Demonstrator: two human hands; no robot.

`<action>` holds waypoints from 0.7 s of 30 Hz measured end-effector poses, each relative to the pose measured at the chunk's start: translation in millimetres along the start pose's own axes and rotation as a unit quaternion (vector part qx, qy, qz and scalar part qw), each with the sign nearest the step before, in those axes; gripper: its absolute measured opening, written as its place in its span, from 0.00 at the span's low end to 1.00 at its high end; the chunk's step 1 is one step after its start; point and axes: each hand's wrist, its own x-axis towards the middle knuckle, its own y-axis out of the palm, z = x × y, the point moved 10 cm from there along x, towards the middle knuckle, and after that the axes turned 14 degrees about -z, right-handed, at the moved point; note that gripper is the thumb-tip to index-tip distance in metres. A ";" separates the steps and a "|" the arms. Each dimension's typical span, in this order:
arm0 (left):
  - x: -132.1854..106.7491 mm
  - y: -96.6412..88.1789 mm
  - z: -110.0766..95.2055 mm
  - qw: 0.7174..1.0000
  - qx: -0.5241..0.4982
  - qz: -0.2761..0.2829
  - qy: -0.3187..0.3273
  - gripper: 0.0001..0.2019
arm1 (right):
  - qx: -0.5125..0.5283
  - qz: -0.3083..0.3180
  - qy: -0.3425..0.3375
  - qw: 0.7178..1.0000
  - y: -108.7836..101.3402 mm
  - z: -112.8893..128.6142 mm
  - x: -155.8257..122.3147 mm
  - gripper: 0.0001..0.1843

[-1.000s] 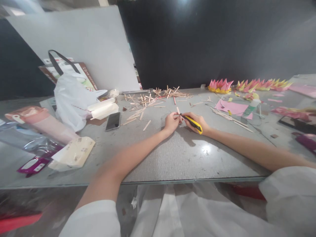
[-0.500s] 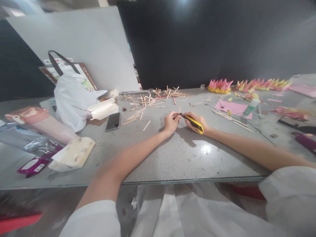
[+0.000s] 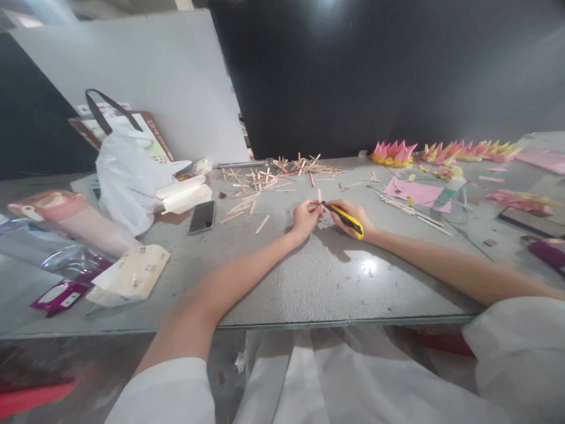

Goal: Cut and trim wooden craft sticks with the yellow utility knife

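Note:
My left hand (image 3: 306, 219) is closed in a pinch around a thin wooden craft stick (image 3: 320, 194), whose upper end sticks up above the fingers. In my right hand (image 3: 358, 215) is a yellow and black utility knife (image 3: 348, 222), gripped along its handle. The knife's front end meets the stick at the fingertips of my left hand; the blade itself is too small to make out. Both hands are close together above the grey table (image 3: 286, 288). Beyond them lies a loose heap of craft sticks (image 3: 260, 179), and one single stick (image 3: 262, 224) lies left of my left hand.
Leftward are a phone (image 3: 202, 217), a white plastic bag (image 3: 126, 174), a pink bottle (image 3: 79, 215) and a cream packet (image 3: 130, 277). To the right sit pink paper (image 3: 415, 193), a row of sticks (image 3: 412, 212), a glue bottle (image 3: 449, 193) and pink-and-yellow paper flowers (image 3: 394, 154).
The stick in my left hand has tilted slightly and shifted a little to the left. Both hands stay in nearly the same place, the knife still against the stick.

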 end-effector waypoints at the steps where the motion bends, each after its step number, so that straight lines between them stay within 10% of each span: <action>1: 0.2 -0.2 0.0 1.000 -0.001 -0.001 0.001 0.06 | -0.001 0.002 0.005 1.000 0.1 -1.5 -0.2 0.17; 21: 1.9 2.3 3.4 1.000 0.012 0.008 0.007 0.04 | 0.107 0.008 0.143 0.984 -0.8 -28.7 -7.3 0.25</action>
